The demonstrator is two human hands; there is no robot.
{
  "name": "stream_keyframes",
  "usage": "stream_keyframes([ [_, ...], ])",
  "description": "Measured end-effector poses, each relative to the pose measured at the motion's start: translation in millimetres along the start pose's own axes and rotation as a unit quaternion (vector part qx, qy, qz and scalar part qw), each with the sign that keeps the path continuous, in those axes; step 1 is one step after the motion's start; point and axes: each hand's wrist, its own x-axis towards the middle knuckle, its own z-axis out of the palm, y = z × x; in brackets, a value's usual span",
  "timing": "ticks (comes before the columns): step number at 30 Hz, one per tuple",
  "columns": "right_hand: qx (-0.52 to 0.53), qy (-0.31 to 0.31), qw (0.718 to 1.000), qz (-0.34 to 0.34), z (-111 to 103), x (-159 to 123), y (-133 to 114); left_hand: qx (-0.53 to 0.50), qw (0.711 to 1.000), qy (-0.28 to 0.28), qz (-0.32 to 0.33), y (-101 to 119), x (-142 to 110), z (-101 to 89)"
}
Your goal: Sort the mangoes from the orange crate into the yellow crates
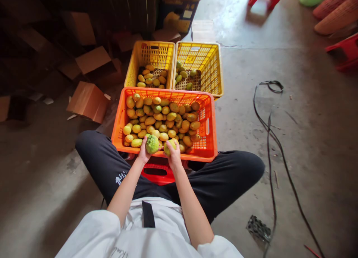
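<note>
Presently, both grips are closed, and each one has one fruit inside. The left hand (143, 152) holds a green bumpy fruit (152, 144), with the thumb along its side. The right hand (175, 155) holds a yellow-green fruit (169, 148), partly hidden by the fingers. These two fruits are side by side but apart, above the near edge of the orange crate (212, 112), and neither is put down yet.

Inside the orange crate there are many loose fruits (150, 120), mostly yellow to brownish, with a few greener ones among them. They cover most of its bottom, but at its right side some of the grid can be seen.

Just beyond the orange crate, on its far side, the left yellow basket (167, 53) and the right yellow basket (215, 64) stand next to each other. The left one has a small group of yellowish fruits (149, 75); the right one has only several greener fruits (184, 74), and much of its bottom is bare.

So, by quantity, the large part of the fruit lies in the orange crate, and the two yellow baskets are filled only a little. I judge that the work is closer to its beginning than to its end, although one picture cannot prove this.

Farther out, to the left of the orange crate, a cardboard box (88, 101) lies on the floor (237, 131), and to its right runs a black cable (294, 189).
</note>
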Motion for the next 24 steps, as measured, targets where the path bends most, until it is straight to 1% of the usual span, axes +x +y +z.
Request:
stream_keyframes([
  [3, -0.005, 0.009, 1.000, -0.009, -0.4, -1.0, -0.3, 0.019, 1.000, 0.001, 0.025, -2.3, 0.8, -2.8],
  [9, 0.016, -0.017, 1.000, -0.006, 0.2, -0.1, 0.4, 0.007, 0.999, 0.001, 0.039, -5.5, -0.3, 1.9],
  [15, 0.049, 0.011, 0.999, 0.007, 2.9, 1.7, -3.1, 0.004, 0.999, 0.040, 0.027, -2.3, 3.3, 3.2],
  [19, 0.056, 0.031, 0.997, 0.030, 4.7, 2.6, -5.3, 0.017, 0.999, 0.027, 0.007, -1.4, 5.1, 0.9],
  [22, 0.051, 0.020, 0.998, 0.035, 3.3, 4.2, -3.9, 0.018, 1.000, 0.008, -0.005, -1.6, 5.9, -0.2],
  [24, 0.047, 0.013, 0.998, 0.036, 0.4, 5.7, -1.9, 0.009, 1.000, 0.010, -0.004, -2.1, 6.9, -1.2],
])
